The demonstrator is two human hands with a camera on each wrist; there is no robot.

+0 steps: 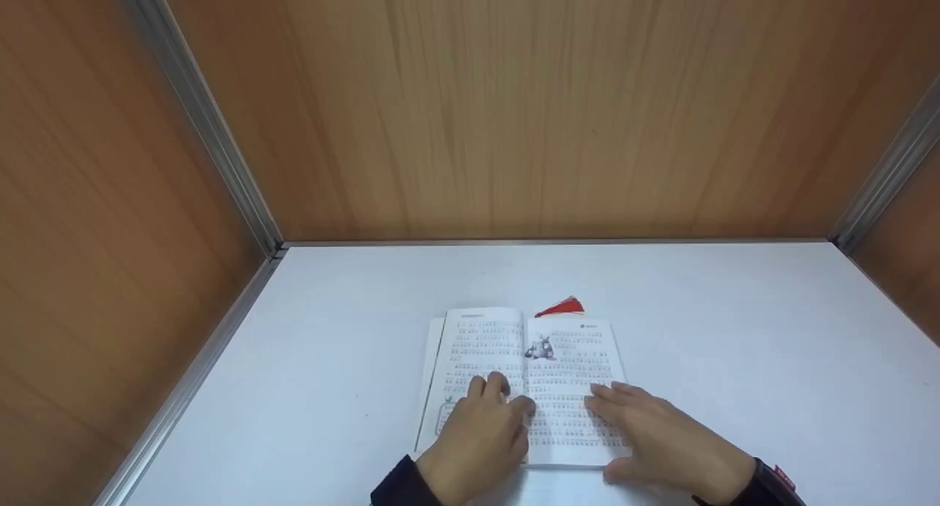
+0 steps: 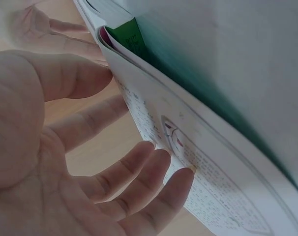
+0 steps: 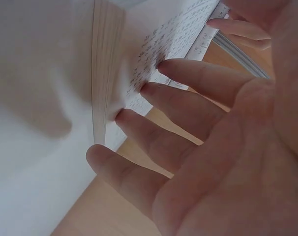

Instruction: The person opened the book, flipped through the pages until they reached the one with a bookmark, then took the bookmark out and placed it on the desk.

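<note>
You are pressing the open book flat at 6 o'clock on the tabletop, left hand and right hand resting with fingers straight, slightly apart. Next, I judge, a page turn needs one fingertip lifting an edge.

The book's print is too small to read; hands hide its lower pages.

Head view looks down from above; both wrist views closely share the open book.
</note>
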